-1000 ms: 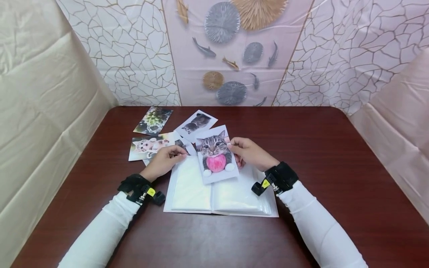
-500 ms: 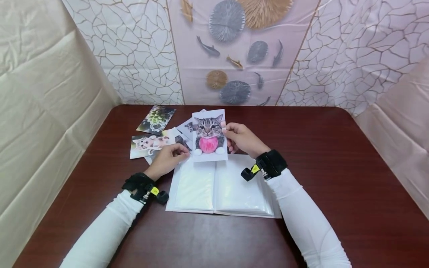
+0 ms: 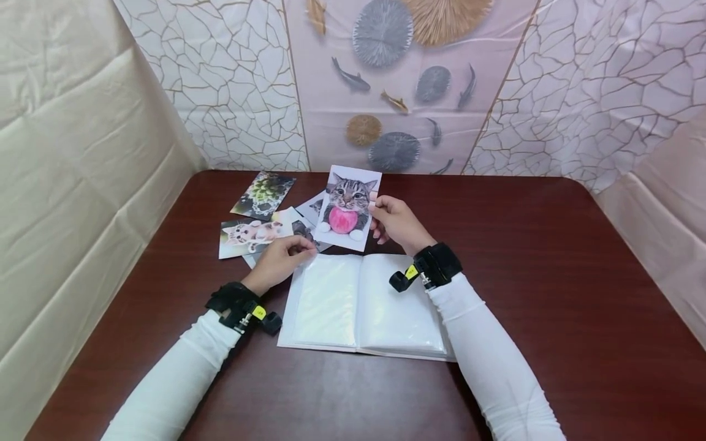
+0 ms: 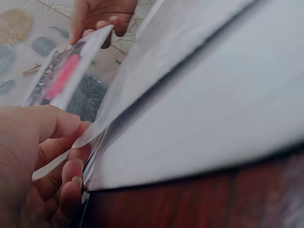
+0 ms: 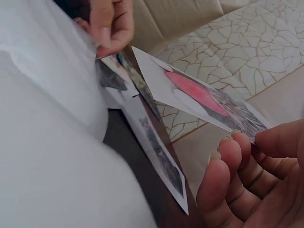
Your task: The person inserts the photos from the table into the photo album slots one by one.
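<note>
A photo album (image 3: pixel 331 306) lies spread on the table, with clear plastic pockets on its white pages. My left hand (image 3: pixel 280 260) is at its top left corner. In the left wrist view, the thumb and fingers pinch the edge of a clear plastic pocket (image 4: pixel 102 118), which lifts away from the white page behind. Beyond the album's top edge my right hand (image 3: pixel 399 222) holds a cat photo (image 3: pixel 347 208) by its right side, between thumb and fingers. The photo shows a tabby cat with a pink ball. It is raised off the table, partly over another photo.
Several photos lie at the back left: a plant photo (image 3: pixel 265 195), a kitten photo (image 3: pixel 248 236), and others partly overlapped, including a grey cat photo (image 5: pixel 159 152). A patterned backdrop (image 3: pixel 220 79) closes off the table's (image 3: pixel 524 245) far edge.
My right hand has carried the cat photo away from over the album, up and towards the back, tilting it slightly. The left hand keeps its place at the album's corner.
</note>
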`<action>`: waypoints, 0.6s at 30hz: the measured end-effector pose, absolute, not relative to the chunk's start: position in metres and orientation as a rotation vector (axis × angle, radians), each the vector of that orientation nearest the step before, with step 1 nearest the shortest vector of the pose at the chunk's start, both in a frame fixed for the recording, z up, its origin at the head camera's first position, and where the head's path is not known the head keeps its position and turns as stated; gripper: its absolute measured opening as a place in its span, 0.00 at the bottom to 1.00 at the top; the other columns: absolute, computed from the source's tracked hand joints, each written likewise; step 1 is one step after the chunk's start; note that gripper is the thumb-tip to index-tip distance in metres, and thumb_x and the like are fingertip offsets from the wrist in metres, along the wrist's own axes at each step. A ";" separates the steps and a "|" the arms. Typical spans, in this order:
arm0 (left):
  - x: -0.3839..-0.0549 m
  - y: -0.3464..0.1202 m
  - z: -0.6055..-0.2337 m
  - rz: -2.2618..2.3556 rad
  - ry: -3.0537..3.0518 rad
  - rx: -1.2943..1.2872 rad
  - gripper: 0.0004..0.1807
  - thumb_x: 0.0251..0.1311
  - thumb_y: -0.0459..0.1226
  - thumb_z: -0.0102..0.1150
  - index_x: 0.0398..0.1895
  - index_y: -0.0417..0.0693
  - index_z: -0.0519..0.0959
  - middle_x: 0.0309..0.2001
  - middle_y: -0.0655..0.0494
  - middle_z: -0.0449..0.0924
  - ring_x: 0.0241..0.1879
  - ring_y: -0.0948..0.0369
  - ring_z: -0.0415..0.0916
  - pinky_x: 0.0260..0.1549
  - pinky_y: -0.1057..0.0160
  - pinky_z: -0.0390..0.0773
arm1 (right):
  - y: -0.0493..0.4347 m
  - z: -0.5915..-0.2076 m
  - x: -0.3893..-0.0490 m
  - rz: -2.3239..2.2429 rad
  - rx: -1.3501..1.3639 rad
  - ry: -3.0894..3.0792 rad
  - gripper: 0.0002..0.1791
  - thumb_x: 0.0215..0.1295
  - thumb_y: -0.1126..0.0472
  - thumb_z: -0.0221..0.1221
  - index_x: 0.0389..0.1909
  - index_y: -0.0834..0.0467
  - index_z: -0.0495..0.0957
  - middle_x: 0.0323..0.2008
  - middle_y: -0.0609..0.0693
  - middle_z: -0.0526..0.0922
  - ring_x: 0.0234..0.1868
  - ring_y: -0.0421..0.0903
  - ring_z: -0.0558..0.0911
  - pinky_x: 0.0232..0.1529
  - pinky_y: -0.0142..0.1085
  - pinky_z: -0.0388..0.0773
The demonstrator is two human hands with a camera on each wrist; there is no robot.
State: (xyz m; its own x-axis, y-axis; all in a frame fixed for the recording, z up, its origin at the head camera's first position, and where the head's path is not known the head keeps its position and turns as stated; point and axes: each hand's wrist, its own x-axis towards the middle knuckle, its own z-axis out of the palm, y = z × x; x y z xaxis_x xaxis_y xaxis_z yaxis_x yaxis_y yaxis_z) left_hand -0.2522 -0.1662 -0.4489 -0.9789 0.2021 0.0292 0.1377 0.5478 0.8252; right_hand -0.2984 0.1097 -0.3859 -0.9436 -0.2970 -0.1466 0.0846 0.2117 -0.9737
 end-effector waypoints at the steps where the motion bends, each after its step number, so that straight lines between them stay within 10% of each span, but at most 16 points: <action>1: -0.253 -0.166 -0.449 1.448 2.686 0.306 0.09 0.70 0.44 0.62 0.44 0.51 0.86 0.43 0.52 0.85 0.34 0.57 0.72 0.36 0.63 0.71 | 0.110 -0.387 -0.299 -1.789 -0.191 2.192 0.08 0.81 0.57 0.49 0.44 0.58 0.69 0.27 0.51 0.74 0.23 0.44 0.75 0.25 0.33 0.77; 18: -0.257 -0.171 -0.447 1.467 2.546 0.296 0.11 0.71 0.46 0.61 0.45 0.50 0.85 0.39 0.52 0.82 0.32 0.57 0.69 0.32 0.65 0.70 | 0.119 -0.396 -0.301 -1.746 -0.204 2.198 0.08 0.80 0.57 0.50 0.41 0.58 0.70 0.26 0.50 0.75 0.23 0.43 0.75 0.26 0.33 0.78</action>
State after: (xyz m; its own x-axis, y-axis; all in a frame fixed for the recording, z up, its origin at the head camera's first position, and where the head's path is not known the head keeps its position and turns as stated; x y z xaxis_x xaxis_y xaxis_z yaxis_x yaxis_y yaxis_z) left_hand -0.2570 -0.1713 -0.4466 -0.9624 0.2644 -0.0625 0.0785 0.4908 0.8677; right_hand -0.3006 0.1187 -0.3963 -0.9367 -0.3097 -0.1632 0.0889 0.2404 -0.9666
